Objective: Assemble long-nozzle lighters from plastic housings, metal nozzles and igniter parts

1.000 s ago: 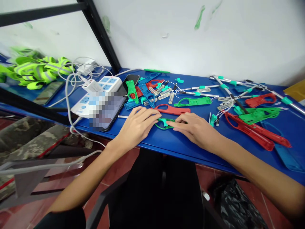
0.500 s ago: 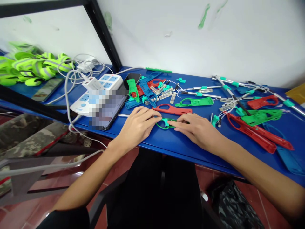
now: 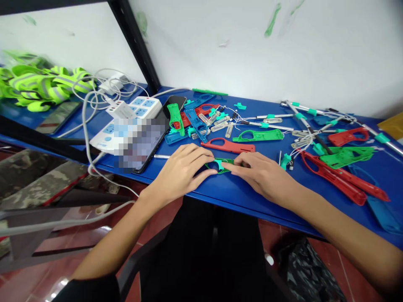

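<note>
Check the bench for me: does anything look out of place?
Yes, on the left of the view: a phone appears to lie partly over the white power strip, rather than beside it. A white cable also droops over the front edge of the blue table, so both look untidy.

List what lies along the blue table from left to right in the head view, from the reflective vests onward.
Lime reflective vests → white power strip → pixelated screen device → left hand → green plastic handle shell → right hand → red plastic handle shell → blue plastic shell
</note>
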The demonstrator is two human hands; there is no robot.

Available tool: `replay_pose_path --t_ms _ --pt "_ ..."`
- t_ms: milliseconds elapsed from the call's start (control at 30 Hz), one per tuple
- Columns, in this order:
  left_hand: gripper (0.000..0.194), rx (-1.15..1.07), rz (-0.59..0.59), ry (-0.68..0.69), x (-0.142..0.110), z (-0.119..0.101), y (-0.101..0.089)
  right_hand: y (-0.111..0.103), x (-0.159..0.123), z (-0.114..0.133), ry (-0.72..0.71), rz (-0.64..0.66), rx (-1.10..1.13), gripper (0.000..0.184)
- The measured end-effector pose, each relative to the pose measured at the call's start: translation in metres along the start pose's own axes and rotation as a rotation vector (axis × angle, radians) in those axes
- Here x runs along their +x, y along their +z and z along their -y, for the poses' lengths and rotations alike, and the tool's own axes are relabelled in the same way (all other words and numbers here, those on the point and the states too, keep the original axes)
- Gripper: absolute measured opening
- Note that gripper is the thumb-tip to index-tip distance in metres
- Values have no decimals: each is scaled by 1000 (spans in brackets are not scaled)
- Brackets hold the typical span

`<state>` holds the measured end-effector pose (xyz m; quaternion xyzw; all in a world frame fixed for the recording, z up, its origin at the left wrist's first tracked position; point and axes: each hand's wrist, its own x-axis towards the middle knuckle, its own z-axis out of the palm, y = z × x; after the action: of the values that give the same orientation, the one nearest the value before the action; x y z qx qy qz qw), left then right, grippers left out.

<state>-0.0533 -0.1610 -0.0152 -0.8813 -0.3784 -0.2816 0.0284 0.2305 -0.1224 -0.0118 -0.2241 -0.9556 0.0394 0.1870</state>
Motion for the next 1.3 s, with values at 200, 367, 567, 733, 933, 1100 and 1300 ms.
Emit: replay_pose_path --t_ms 200,367,567,733,933,1100,1300 --pt "26 -54 12 -33 -2 -2 -2 -4 -1 4 -63 -46 -15 50" --pt "24 -89 18 -52 -4 -5 -3 -9 1 9 -56 -42 27 45" --pt "20 -115 37 -97 -7 -8 -4 -14 -1 11 6 31 104 49" --pt "14 -119 35 -120 -5 -8 -6 -9 -5 11 44 53 121 52" --pt "18 -112 50 -93 -5 -8 -6 -9 -3 13 39 31 115 43" --pt "20 -110 64 -106 -8 -7 -5 -11 -1 14 37 25 112 43" --pt "25 -132 94 -83 -11 -4 -4 -6 0 16 97 -58 94 22"
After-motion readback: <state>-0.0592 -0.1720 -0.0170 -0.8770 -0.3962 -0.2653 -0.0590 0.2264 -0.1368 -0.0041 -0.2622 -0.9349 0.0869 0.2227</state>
